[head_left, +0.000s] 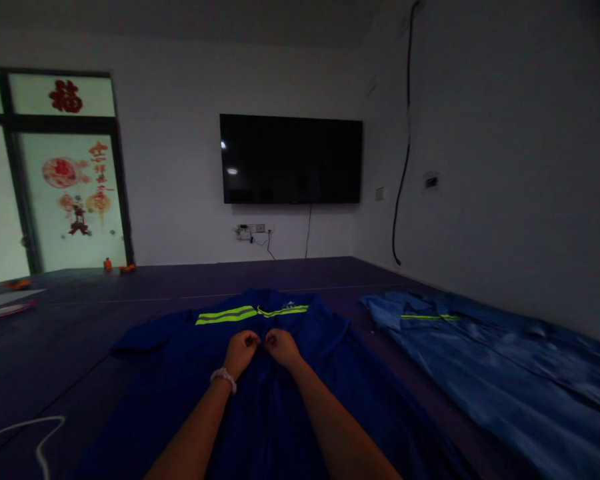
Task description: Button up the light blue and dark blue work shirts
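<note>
A dark blue work jacket [180,380] with yellow-green reflective strips lies spread out, front side up, its collar away from me. My left hand [243,348], with a pale beaded band on the wrist, is closed in a pinch at the jacket's front opening, just below the strips. Close beside it, my right hand [281,347] pinches at the same opening from the other side. Both appear to grip the front edges of the jacket, though the fingertips are dim and small.
Another, lighter blue garment [485,360] with a thin reflective strip lies to the right on the purple surface [180,283]. A white cable [43,433] curls at the lower left. Small orange objects [108,265] stand near the glass door [75,173]. A television [293,160] hangs ahead.
</note>
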Demonstrator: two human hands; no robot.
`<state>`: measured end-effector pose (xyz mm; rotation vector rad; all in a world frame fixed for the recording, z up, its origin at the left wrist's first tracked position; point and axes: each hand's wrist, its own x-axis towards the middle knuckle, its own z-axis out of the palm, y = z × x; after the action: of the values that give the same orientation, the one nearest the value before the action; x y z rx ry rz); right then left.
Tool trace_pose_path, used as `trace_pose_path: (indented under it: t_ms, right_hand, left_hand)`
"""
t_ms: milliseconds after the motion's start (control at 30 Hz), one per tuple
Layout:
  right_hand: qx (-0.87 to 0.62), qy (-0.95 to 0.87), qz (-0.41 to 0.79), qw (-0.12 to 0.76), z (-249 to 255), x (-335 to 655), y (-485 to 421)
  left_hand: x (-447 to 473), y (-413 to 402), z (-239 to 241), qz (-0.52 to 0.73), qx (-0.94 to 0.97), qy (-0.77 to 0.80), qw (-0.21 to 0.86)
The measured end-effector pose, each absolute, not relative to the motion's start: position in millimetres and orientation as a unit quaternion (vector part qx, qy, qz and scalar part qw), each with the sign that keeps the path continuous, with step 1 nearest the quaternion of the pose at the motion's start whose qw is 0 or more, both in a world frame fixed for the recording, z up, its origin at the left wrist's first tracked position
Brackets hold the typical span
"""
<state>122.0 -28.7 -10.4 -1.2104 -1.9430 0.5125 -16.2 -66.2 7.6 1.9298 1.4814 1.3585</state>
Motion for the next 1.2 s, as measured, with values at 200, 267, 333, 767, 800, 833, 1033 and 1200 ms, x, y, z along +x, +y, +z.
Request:
trace_pose_path:
  t_ms: [200,267,333,767,800,833,1033,1200]
  right_hand:
    - [-0.478,-0.765,0.2,0.382,-9.8,121.7,-30.4]
    - [-0.478,-0.765,0.2,0.383,-9.7,121.5,-30.4]
    - [-0.477,-0.765,0.201,0.383,-9.5,121.3,-30.3]
    - [-0.469,-0.778,0.19,0.372,-8.3,122.2,-32.2]
    - [-0.468,-0.78,0.187,0.371,-7.9,122.2,-32.8]
    - [-0.467,-0.782,0.184,0.369,-7.5,122.2,-33.3]
    - [-0.473,-0.786,0.16,0.365,-5.9,121.3,-35.4]
    - [-0.476,-0.787,0.153,0.361,-5.9,120.8,-37.3]
  left_hand:
    - [-17.4,-65.8,7.0,0.482,0.686,0.512,0.185]
    - [-18.0,-66.0,7.2,0.482,0.69,0.506,0.189]
    - [-18.7,-66.1,7.5,0.482,0.694,0.5,0.19]
    - [-20.2,-64.1,5.8,0.485,0.695,0.5,0.18]
    - [-20.3,-64.5,6.3,0.484,0.696,0.5,0.181]
    - [-20.5,-65.0,6.8,0.482,0.697,0.499,0.181]
    - [-19.4,-67.2,8.7,0.478,0.7,0.502,0.173]
    - [-18.6,-66.5,7.6,0.468,0.696,0.519,0.165]
